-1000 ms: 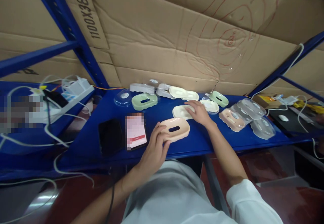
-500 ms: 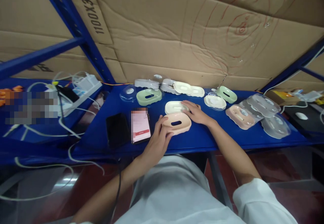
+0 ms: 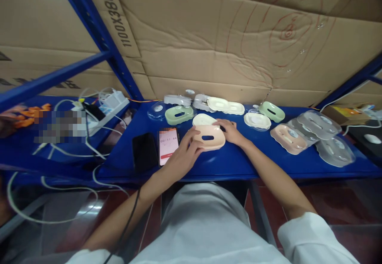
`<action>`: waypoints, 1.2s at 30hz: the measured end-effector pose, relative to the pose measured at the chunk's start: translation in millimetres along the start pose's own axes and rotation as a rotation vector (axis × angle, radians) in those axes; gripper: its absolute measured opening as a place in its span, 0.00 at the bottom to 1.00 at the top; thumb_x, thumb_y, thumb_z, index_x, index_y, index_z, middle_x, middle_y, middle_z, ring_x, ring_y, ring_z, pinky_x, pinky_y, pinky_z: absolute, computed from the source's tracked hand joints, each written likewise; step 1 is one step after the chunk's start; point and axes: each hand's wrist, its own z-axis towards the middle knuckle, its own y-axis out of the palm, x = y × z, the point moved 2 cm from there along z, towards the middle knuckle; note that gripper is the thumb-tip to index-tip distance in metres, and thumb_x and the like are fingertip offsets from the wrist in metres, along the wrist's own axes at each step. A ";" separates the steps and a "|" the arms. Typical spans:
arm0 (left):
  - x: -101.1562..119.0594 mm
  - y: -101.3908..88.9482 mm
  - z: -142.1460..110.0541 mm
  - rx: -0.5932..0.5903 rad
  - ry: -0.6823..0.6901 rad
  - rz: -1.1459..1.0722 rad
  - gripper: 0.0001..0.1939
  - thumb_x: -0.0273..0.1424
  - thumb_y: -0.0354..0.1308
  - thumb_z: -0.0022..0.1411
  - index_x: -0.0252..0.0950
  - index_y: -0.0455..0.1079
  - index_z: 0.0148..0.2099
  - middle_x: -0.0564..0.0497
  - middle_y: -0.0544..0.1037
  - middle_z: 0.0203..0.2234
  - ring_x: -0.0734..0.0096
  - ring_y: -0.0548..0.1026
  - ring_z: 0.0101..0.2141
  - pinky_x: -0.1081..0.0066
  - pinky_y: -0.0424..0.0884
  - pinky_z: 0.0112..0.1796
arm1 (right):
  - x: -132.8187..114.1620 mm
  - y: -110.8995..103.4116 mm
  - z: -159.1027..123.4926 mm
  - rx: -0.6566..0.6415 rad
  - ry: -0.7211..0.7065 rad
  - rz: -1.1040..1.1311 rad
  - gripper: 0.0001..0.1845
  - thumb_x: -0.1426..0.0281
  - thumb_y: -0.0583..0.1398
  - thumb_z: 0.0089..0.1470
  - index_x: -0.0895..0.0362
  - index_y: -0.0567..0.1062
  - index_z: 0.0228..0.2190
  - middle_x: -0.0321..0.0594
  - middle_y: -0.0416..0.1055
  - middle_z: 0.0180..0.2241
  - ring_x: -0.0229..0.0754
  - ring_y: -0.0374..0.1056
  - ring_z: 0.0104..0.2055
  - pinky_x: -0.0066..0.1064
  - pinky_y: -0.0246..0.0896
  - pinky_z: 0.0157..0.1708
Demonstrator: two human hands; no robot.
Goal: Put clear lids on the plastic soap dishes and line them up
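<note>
So the left hand [image 3: 182, 157] has its fingers wrapped round the near-left end of the pink soap dish [image 3: 209, 137], and the right hand [image 3: 231, 130] rests on the dish's far-right edge, also touching the cream tray [image 3: 203, 119] that sits right behind it, partly tucked under the pink rim. Both grips look closed on the pink dish, though I can't tell how firm the right one is. The dish sits on the blue bench [image 3: 227, 164], near the front middle. Things I'd worry about: the cream tray overlaps the pink dish, so a sideways shove could make it skid off toward the green dish [image 3: 179, 114] just beyond. Smooth plastic on a painted surface probably slides easily. Also, a phone with a lit screen [image 3: 168, 146] lies just left of the left wrist, with a dark phone [image 3: 145, 152] beside it, both near the bench's front edge, so a careless elbow could knock one off.
</note>
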 end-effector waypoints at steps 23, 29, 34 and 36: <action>-26.7 24.9 -3.9 -0.156 -0.280 -0.040 0.15 0.31 0.59 0.73 0.40 0.63 0.58 0.36 0.59 0.70 0.46 0.64 0.71 0.47 0.71 0.65 | -40.4 -7.9 -28.8 -0.214 -0.259 -0.076 0.41 0.51 0.70 0.59 0.43 0.67 0.69 0.47 0.48 0.77 0.60 0.46 0.78 0.58 0.47 0.74; -38.3 28.4 -3.2 -0.088 -0.291 0.021 0.16 0.27 0.64 0.68 0.38 0.66 0.56 0.35 0.63 0.68 0.46 0.68 0.68 0.47 0.72 0.64 | -54.8 -5.1 -31.2 -0.172 -0.319 -0.207 0.27 0.59 0.67 0.64 0.47 0.77 0.63 0.49 0.54 0.75 0.61 0.55 0.75 0.57 0.53 0.72; -37.3 27.1 -1.3 -0.110 -0.310 0.059 0.10 0.28 0.63 0.69 0.38 0.68 0.51 0.35 0.65 0.68 0.44 0.74 0.64 0.46 0.77 0.58 | -56.4 -9.5 -32.2 -0.180 -0.322 -0.236 0.26 0.58 0.65 0.66 0.43 0.75 0.64 0.45 0.56 0.74 0.61 0.55 0.75 0.58 0.54 0.71; -38.7 26.4 -2.1 -0.106 -0.322 0.048 0.09 0.29 0.63 0.70 0.38 0.69 0.50 0.36 0.66 0.68 0.46 0.75 0.62 0.47 0.78 0.57 | -57.4 -10.3 -32.4 -0.173 -0.339 -0.230 0.28 0.58 0.63 0.67 0.42 0.72 0.66 0.44 0.55 0.75 0.60 0.54 0.75 0.59 0.53 0.71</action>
